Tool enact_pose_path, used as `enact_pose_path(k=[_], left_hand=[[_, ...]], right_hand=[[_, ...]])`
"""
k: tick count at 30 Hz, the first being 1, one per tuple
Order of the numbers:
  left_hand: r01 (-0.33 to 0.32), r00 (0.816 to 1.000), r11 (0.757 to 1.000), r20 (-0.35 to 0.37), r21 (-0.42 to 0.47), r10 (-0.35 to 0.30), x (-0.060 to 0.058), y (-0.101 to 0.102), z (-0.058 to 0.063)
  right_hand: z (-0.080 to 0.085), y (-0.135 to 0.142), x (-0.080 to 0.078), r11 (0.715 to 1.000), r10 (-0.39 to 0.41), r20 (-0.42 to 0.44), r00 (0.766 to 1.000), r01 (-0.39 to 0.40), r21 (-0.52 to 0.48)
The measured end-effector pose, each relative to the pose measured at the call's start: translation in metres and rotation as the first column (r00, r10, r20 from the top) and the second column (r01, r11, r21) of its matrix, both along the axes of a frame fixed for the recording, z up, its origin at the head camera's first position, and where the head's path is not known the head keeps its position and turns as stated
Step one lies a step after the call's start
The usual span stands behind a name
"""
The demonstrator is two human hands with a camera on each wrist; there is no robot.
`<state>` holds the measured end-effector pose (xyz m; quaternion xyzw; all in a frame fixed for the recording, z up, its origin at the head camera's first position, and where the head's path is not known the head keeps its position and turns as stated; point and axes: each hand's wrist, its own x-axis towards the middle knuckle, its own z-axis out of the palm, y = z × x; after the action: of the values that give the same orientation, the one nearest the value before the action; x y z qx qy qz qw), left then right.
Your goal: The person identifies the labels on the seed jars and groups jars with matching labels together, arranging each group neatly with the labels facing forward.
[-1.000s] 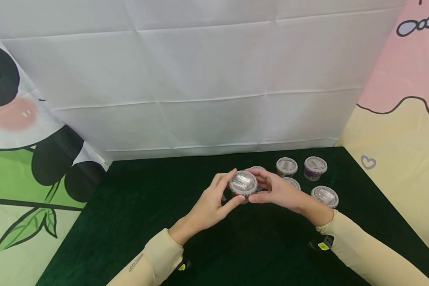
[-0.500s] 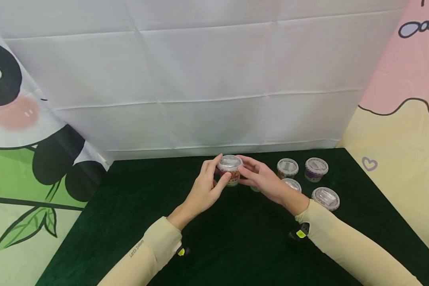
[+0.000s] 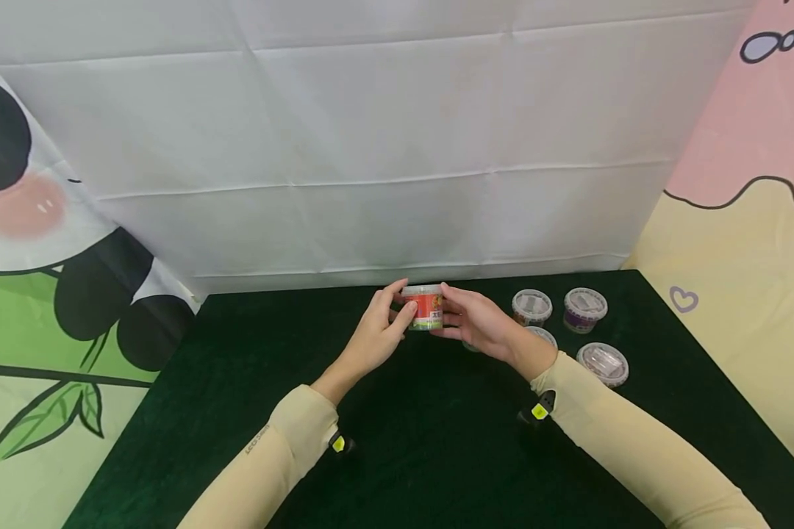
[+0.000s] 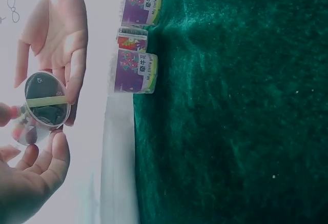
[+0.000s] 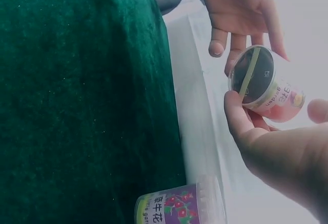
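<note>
Raised over the back of the table is a small clear plastic tub [image 3: 428,311] with a white lid and a red and green label. My left hand [image 3: 369,332] grips its left side, thumb across the label and fingers behind. From the right, my right hand [image 3: 481,325] holds it with fingertips at the lid edge and near the base. Both wrist views show the tub's round base [image 4: 47,98], dark with a pale strip across it. In the right wrist view, fingers of the right hand [image 5: 279,149] reach the base rim.
Several similar lidded tubs stand at the right of the dark green cloth [image 3: 238,411], among them a purple-labelled tub [image 3: 584,311], another tub [image 3: 531,307] and a nearer tub [image 3: 603,364]. My right hand partly hides others. A white sheet [image 3: 384,147] hangs behind.
Both hands have moved the tub left and toward the back. It has tipped so that its label faces me instead of its lid top.
</note>
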<state>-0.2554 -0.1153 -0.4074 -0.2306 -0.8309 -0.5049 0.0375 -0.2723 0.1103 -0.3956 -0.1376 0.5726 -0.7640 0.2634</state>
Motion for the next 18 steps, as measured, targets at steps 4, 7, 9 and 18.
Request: enact_pose_path(k=[4, 7, 9, 18], left_hand=[[0.013, 0.997, 1.000, 0.072, 0.005, -0.014, 0.002, -0.001, 0.004], [0.029, 0.982, 1.000, 0.184, 0.005, -0.030, 0.003, -0.003, 0.009], [0.035, 0.966, 0.999, 0.258, 0.004, -0.035, 0.003, -0.004, 0.012], [0.026, 0.946, 0.992, 0.323, -0.121, 0.014, 0.003, -0.009, 0.017]], right_hand=[[-0.001, 0.000, 0.001, 1.000, 0.002, -0.003, 1.000, -0.002, -0.005], [-0.002, 0.000, 0.002, 1.000, -0.001, 0.012, 1.000, 0.001, -0.017], [-0.004, 0.000, 0.003, 1.000, -0.005, 0.027, 1.000, 0.006, -0.026], [-0.008, -0.003, 0.006, 0.999, -0.035, 0.056, 0.998, 0.037, -0.028]])
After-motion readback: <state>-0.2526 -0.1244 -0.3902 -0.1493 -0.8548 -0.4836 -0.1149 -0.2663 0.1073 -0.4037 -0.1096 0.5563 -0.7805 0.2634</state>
